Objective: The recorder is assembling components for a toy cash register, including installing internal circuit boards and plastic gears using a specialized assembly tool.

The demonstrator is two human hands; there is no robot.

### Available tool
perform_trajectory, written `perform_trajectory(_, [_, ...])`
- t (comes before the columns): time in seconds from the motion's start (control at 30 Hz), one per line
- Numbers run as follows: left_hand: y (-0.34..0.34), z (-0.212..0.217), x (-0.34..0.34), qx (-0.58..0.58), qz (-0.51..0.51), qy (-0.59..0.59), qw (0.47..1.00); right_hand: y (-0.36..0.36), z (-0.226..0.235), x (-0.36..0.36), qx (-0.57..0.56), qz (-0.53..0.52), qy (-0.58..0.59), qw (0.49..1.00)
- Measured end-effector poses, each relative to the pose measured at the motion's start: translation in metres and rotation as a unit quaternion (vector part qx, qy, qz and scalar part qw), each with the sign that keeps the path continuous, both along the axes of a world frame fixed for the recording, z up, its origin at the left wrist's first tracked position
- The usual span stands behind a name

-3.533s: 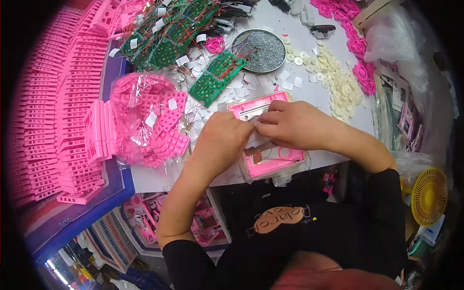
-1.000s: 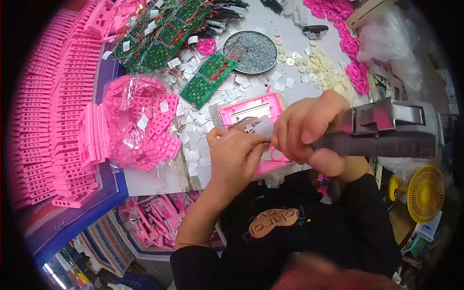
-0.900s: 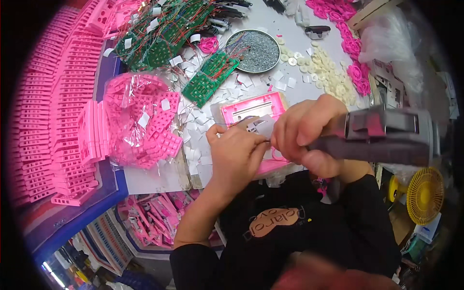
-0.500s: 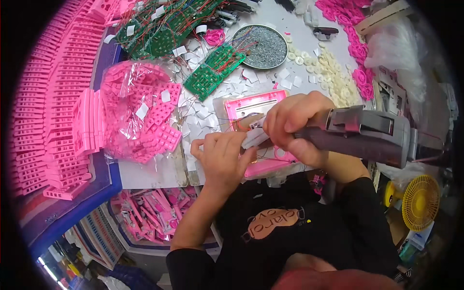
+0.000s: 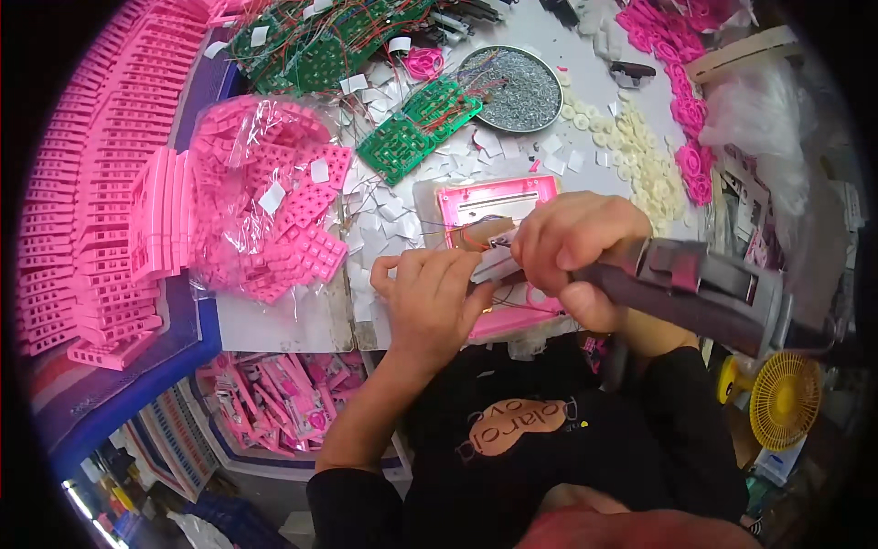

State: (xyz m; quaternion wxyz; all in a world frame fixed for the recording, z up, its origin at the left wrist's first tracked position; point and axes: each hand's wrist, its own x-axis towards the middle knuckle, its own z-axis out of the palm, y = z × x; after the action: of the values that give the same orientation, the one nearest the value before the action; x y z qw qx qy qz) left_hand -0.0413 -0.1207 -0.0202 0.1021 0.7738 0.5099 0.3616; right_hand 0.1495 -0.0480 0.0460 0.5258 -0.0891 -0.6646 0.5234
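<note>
A pink plastic housing (image 5: 498, 197) lies flat on the white table in front of me. My right hand (image 5: 576, 252) grips a dark grey electric screwdriver (image 5: 695, 293) whose tip points down-left onto the housing. My left hand (image 5: 430, 297) rests just left of the tip, fingers bent, pressing on the housing's near part; what is under the fingers is hidden. Thin wires run across the housing near both hands.
A round dish of small screws (image 5: 512, 87) stands behind the housing, green circuit boards (image 5: 416, 128) left of it. A clear bag of pink keypads (image 5: 265, 201) and stacked pink parts (image 5: 101, 210) fill the left. White round buttons (image 5: 631, 156) lie right, a yellow fan (image 5: 782, 403) lower right.
The screwdriver was not in my right hand 3.5 s ago; now I grip it. Over the last second its tip moved in toward my left hand on the housing.
</note>
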Motion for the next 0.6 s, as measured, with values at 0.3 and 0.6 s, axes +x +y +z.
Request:
perform_trajectory(0.3, [-0.001, 0.000, 0.000, 0.006, 0.003, -0.006, 1.000, -0.004, 0.003, -0.010, 0.051, -0.022, -0.023, 0.998])
perform_trajectory(0.6, [0.001, -0.008, -0.003, 0.040, -0.031, -0.025, 0.998, 0.009, 0.004, -0.019, 0.095, 0.038, -0.043, 0.994])
